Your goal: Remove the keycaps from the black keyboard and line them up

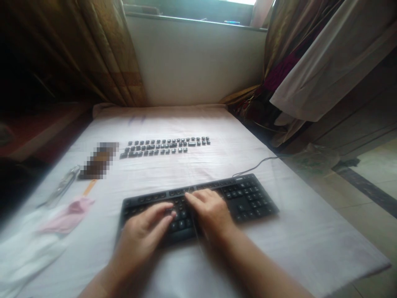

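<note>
A black keyboard [245, 203] lies on the white cloth in front of me; its upper rows on the left and middle appear to lack keycaps. My left hand [145, 227] is over its left part, thumb and index finger pinched around something small and dark that I cannot make out. My right hand [211, 209] is closed over the middle of the keyboard, its fingertips near the upper rows; a thin, blurred tool seems to run down beneath it, too unclear to name. Beyond the keyboard, loose black keycaps [163, 145] stand in three rows on the cloth.
The cloth-covered table [310, 231] ends at the right above a tiled floor. A cable [257, 166] runs from the keyboard over the right edge. At left lie a pixelated dark object [99, 161], a clear packet [66, 182], a pink cloth [70, 215] and white fabric [27, 244].
</note>
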`<state>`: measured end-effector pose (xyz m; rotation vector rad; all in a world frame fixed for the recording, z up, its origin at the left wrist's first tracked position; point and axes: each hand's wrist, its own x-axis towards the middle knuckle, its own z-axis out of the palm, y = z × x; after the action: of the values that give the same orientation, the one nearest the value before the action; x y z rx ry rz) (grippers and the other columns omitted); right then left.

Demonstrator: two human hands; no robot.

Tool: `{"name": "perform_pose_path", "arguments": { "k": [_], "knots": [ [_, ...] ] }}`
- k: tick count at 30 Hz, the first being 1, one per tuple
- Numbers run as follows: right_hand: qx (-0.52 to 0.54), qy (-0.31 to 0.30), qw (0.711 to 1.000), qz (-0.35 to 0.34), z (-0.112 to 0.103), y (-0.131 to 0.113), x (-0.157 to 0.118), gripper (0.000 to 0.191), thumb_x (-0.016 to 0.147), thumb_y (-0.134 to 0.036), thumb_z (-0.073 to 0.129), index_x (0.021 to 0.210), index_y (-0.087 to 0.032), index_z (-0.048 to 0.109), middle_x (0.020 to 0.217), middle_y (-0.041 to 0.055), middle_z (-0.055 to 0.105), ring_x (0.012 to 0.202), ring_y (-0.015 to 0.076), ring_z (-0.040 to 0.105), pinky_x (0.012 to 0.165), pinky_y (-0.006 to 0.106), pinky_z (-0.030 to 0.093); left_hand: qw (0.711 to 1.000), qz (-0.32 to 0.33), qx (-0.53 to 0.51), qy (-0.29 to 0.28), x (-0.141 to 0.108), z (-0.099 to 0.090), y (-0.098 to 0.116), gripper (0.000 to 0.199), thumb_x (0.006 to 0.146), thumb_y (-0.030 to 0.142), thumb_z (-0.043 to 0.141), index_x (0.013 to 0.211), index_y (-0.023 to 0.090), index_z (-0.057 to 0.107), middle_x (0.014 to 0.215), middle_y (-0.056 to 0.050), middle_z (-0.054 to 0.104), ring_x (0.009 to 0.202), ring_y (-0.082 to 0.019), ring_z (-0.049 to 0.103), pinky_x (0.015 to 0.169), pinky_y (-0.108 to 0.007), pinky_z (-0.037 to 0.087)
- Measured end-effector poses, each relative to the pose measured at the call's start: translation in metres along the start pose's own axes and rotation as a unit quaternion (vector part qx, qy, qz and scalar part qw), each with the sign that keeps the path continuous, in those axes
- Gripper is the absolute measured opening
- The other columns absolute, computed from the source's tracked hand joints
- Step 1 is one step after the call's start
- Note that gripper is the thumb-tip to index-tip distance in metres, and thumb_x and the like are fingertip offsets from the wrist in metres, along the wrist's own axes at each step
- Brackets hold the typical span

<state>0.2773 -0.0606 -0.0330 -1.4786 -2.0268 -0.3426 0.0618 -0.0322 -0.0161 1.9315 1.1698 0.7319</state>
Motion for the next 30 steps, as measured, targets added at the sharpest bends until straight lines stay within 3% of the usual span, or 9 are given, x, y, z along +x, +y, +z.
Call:
{"name": "perform_pose_path", "arguments": {
  "k": [11, 15, 19, 23, 30],
  "knots": [
    [0.015, -0.024, 0.999, 0.024, -0.006, -0.003, 0.002, 0.024, 0.081, -0.008, 0.069, 0.1, -0.021, 0.073, 0.084, 0.0029, 0.072, 0.072, 0.019, 0.062, 0.065, 0.03, 0.048, 1.0, 0.022, 0.004, 0.0, 0.0, -0.001, -0.003, 0.028, 0.089, 0.039, 0.058, 0.112, 0.028, 0.07, 0.102, 0.0, 0.078, 0.091, -0.019, 0.074, 0.088, -0.03, 0.058],
    [0.031, 0.034, 0.999, 0.012, -0.01, -0.004, 0.004, 0.02, 0.086, -0.007, 0.061, 0.1, -0.017, 0.071, 0.085, 0.0055, 0.072, 0.073, 0.019, 0.063, 0.068, 0.03, 0.049, 1.0, 0.026, 0.003, 0.012, 0.0, -0.002, -0.003, 0.027, 0.087, 0.04, 0.06, 0.108, 0.027, 0.072, 0.1, 0.0, 0.078, 0.089, -0.02, 0.074, 0.09, -0.032, 0.057],
    [0.143, 0.109, 0.983, -0.045, -0.015, -0.012, 0.007, 0.019, 0.092, -0.013, 0.055, 0.108, -0.015, 0.067, 0.089, 0.0085, 0.072, 0.079, 0.0181, 0.064, 0.073, 0.031, 0.053, 1.0, 0.027, -0.007, 0.01, 0.001, -0.002, 0.002, 0.025, 0.084, 0.039, 0.064, 0.104, 0.026, 0.074, 0.096, -0.001, 0.078, 0.086, -0.02, 0.074, 0.088, -0.033, 0.058],
    [0.209, 0.098, 0.97, -0.076, -0.016, -0.02, 0.007, 0.023, 0.092, -0.02, 0.059, 0.114, -0.016, 0.064, 0.09, 0.0076, 0.072, 0.082, 0.0173, 0.065, 0.074, 0.031, 0.054, 0.997, 0.001, -0.065, -0.027, 0.0, -0.002, 0.006, 0.024, 0.085, 0.036, 0.063, 0.103, 0.025, 0.075, 0.1, -0.002, 0.078, 0.087, -0.021, 0.074, 0.086, -0.032, 0.058],
    [0.191, 0.108, 0.973, -0.075, -0.019, -0.021, 0.009, 0.019, 0.094, -0.022, 0.057, 0.11, -0.018, 0.067, 0.087, 0.0062, 0.074, 0.078, 0.0159, 0.068, 0.071, 0.029, 0.055, 0.99, -0.037, -0.125, -0.06, -0.003, 0.001, 0.006, 0.032, 0.086, 0.034, 0.063, 0.116, 0.027, 0.072, 0.113, -0.004, 0.074, 0.095, -0.025, 0.073, 0.087, -0.038, 0.059]
  ]
}}
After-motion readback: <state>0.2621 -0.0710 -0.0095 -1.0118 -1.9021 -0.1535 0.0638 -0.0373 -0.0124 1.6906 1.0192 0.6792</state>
